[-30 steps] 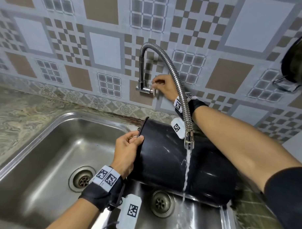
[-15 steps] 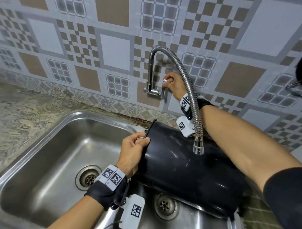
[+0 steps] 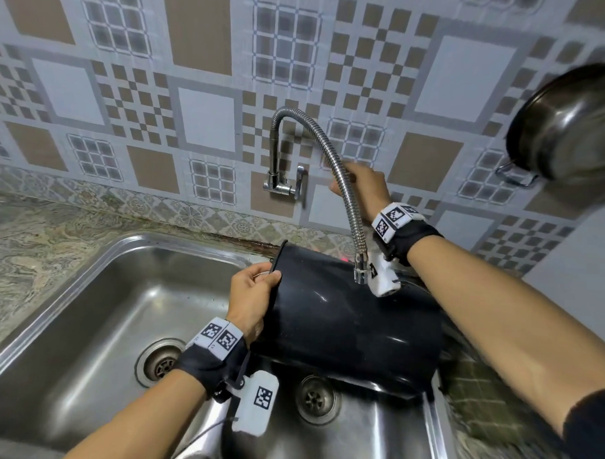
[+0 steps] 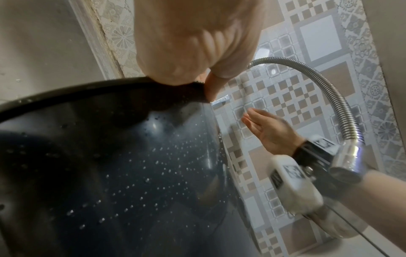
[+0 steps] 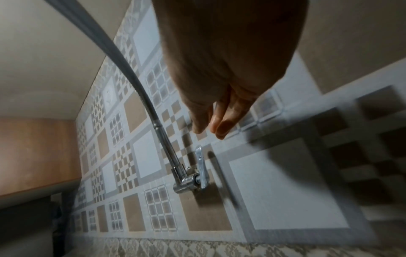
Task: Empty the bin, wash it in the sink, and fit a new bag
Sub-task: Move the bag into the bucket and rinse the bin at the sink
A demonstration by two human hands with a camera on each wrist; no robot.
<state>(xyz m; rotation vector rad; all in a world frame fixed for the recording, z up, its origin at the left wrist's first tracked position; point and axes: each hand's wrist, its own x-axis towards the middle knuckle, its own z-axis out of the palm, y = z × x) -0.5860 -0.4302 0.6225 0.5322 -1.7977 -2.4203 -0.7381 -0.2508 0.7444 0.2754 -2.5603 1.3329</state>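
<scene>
A black bin (image 3: 342, 320) lies on its side across the right part of the steel sink (image 3: 96, 290), mouth toward the left, beaded with water drops (image 4: 153, 173). My left hand (image 3: 254, 293) grips its rim, thumb outside and fingers inside (image 4: 186, 57). My right hand (image 3: 359, 183) hangs in the air right of the tap lever (image 3: 300, 181), fingers relaxed and straight (image 5: 217, 121), holding nothing. The flexible tap hose (image 3: 343, 186) arcs over the bin; its nozzle (image 3: 360, 271) gives no water.
A second drain (image 3: 317, 398) sits in front of the bin; another drain (image 3: 161, 363) lies in the left basin. Patterned countertop (image 3: 29, 247) lies to the left, tiled wall (image 3: 202, 119) behind. A steel pan (image 3: 568, 125) hangs at upper right.
The water stream has stopped. My right hand let go of the tap lever and drew back to the right. The left hand kept its grip on the bin rim.
</scene>
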